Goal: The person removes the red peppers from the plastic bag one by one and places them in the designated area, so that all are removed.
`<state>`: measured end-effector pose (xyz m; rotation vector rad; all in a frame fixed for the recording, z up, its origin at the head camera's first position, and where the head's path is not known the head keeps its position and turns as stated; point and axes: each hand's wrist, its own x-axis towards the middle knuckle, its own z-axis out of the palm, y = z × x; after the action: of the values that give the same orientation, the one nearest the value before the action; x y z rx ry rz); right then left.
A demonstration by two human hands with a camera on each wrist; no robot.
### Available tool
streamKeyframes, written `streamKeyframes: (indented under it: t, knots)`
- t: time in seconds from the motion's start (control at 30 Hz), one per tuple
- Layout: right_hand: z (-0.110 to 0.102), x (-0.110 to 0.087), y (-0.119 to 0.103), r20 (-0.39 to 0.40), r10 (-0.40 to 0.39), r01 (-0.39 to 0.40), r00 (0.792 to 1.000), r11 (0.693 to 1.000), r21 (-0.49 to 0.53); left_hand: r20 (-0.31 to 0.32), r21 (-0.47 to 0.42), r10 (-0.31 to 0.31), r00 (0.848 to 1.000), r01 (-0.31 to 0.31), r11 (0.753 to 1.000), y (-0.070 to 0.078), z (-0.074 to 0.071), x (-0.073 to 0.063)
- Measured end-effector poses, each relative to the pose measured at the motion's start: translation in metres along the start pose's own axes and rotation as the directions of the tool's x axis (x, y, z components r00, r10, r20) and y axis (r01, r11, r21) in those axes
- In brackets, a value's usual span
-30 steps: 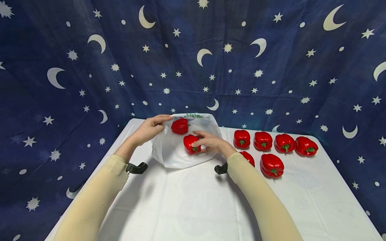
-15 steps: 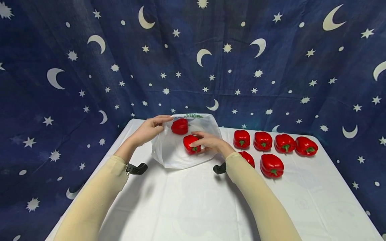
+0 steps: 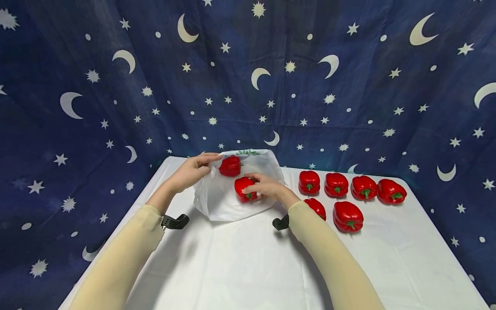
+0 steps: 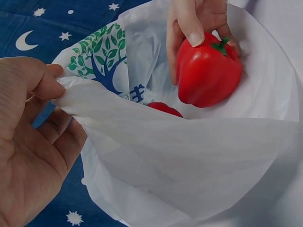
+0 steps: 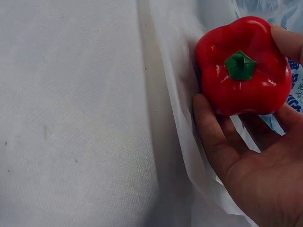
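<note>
A white plastic bag [image 3: 221,206] with a green-leaved tree print lies with its mouth spread on the table. My left hand [image 3: 190,173] pinches the bag's rim between thumb and finger, plainest in the left wrist view. In the mouth of the bag, my right hand [image 3: 267,187] grips a red bell pepper [image 5: 244,71] with a green stem, thumb on one side and fingers on the other. Another bell pepper [image 3: 230,166] rests deeper inside the bag; only its top edge shows past the rim in the left wrist view.
Several more red bell peppers [image 3: 336,185] stand on the right of the white-covered table [image 3: 248,267], in a back row and a nearer pair. One nearer pepper [image 3: 315,207] is partly hidden by the right forearm. A blue star-and-moon cloth [image 3: 232,77] hangs behind.
The head view has tilted up slightly, so everything sits a little lower in it. Both hands keep their holds on the bag and the bell pepper, with hardly any movement.
</note>
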<state>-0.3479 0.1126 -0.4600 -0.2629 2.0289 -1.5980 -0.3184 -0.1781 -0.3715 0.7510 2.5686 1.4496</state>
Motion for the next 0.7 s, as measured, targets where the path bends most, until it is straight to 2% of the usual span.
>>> streamKeyframes:
  t: [0.33,0.53,0.7]
  knots:
    - [0.001,-0.014,-0.003,-0.029,-0.015,0.016,0.999,1.0,0.026,-0.003,-0.013,-0.002,1.0,0.002,1.0,-0.004,0.001,-0.002]
    - [-0.004,-0.033,-0.012,0.004,-0.031,0.031,1.0,0.998,0.055,-0.008,-0.015,0.003,1.0,-0.003,1.0,-0.004,0.001,-0.004]
    - [-0.017,-0.054,-0.023,0.011,-0.048,0.047,0.999,0.995,0.086,-0.008,-0.034,0.002,1.0,-0.002,0.999,-0.003,0.0,-0.002]
